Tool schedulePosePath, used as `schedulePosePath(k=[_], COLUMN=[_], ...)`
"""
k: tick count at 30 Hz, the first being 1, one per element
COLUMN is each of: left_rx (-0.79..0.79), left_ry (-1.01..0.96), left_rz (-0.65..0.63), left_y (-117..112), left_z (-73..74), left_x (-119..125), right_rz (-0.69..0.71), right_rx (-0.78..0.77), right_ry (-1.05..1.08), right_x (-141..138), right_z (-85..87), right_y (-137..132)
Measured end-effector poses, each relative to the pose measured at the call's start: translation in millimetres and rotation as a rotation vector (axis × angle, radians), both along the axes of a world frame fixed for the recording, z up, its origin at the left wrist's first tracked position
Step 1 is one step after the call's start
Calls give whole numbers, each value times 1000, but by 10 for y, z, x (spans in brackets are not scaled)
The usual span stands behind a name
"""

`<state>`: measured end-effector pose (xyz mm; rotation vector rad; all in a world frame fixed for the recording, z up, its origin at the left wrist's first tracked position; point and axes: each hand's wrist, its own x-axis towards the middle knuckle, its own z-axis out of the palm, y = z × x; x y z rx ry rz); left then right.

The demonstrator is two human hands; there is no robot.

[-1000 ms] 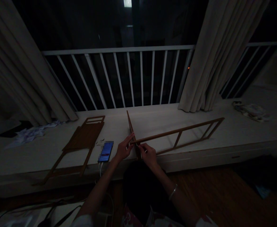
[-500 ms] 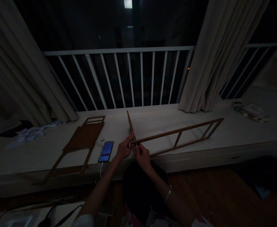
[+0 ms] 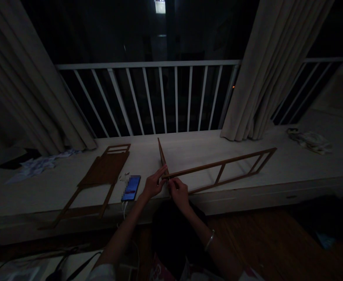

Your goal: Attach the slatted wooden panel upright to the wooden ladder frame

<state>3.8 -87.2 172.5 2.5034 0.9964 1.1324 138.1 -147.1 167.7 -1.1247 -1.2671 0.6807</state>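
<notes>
A slim wooden frame (image 3: 220, 174) with crossbars stretches rightward along the white ledge, on its long edge. At its left end it meets a wooden panel (image 3: 162, 153) seen nearly edge-on. My left hand (image 3: 153, 185) grips this joint, fingers laid along the panel and thumb on the near side. Close beside it, my right hand (image 3: 178, 192) is pinched at the joint; whatever sits between its fingertips is too small and dark to make out. To the left lies a folded wooden chair (image 3: 104, 170), its legs reaching past the ledge's front edge.
A phone (image 3: 131, 188) with a white cable and a few small dark parts (image 3: 125, 175) lie left of my hands. Papers (image 3: 39, 164) are at far left, a cloth bundle (image 3: 311, 140) at far right. White railing (image 3: 160, 99) and curtains (image 3: 247, 86) stand behind.
My right hand has shifted very slightly at the joint, its fingers curled a little differently. My left hand and the wooden pieces hold their place; the camera view has tilted a touch.
</notes>
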Motion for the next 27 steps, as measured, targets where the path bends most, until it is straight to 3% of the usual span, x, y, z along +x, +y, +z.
schedulePosePath(k=[5,14,20,27], left_rx=[54,153,154,153], left_ry=[66,115,96,76], left_rz=[41,85,78,88], left_y=[57,111,116,106], left_z=[-55,-157,-184,-202], left_x=[-22,7,4,20], right_rz=[91,108,110,143], right_rx=[-83,-67,-175,-163], right_ry=[332,578,867,826], right_x=[-49,-161,-246,-237], right_z=[-13,12,-8,21], right_y=[32,44,98,58])
